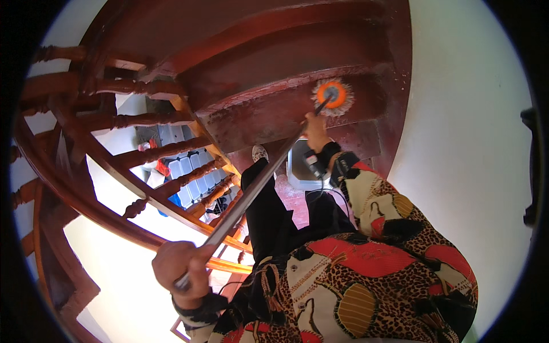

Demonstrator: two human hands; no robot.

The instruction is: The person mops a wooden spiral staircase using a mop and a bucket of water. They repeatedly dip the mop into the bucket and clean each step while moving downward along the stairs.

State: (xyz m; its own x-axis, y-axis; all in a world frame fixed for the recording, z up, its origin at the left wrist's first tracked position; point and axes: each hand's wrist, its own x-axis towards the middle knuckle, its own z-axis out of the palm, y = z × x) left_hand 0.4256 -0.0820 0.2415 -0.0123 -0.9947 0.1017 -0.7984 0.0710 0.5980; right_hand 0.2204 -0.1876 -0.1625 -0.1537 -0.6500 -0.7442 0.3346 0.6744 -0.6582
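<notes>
A mop slants across the view, its long metal handle [257,182] running from lower left to upper right. My left hand [182,270] is closed around the handle's near end. Further down the pole, my right hand [317,132] grips it close to the head. The mop head [332,95] has an orange disc ringed by a pale, stringy fringe and rests on a dark red stair tread [274,120]. Below my right forearm stands a pale bucket [294,171], partly hidden by my wrist and sleeve; dark contents show inside it.
A wooden banister with turned balusters [163,152] and a curved handrail [94,210] runs along the left. Higher treads [279,53] curve away ahead. A white wall [463,128] bounds the right. My shoe [260,153] is beside the balusters. Tiled floor [193,176] shows between them, lower down.
</notes>
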